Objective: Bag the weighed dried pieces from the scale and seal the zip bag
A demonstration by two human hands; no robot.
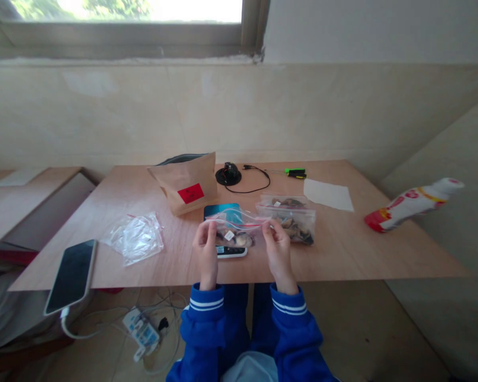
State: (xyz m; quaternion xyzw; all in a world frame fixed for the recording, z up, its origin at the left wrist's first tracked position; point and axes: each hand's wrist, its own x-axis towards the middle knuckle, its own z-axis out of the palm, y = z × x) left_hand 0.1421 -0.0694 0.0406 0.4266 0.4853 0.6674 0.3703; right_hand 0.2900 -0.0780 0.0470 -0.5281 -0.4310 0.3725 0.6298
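A clear zip-lock bag with a few dark and pale dried pieces and a small white packet inside is stretched between my hands. My left hand pinches its top left corner, and my right hand pinches the top right corner. Under the bag lies a small digital scale, its display partly showing; a blue panel sticks out behind. Right beside my right hand are filled zip-lock bags of similar dried pieces. A brown paper pouch with a red label stands open at the back left.
Empty clear bags lie on the left, near a charging phone at the table edge. Behind are a black round device with a cable, screwdrivers and white paper. A white-and-red bottle stands at the right.
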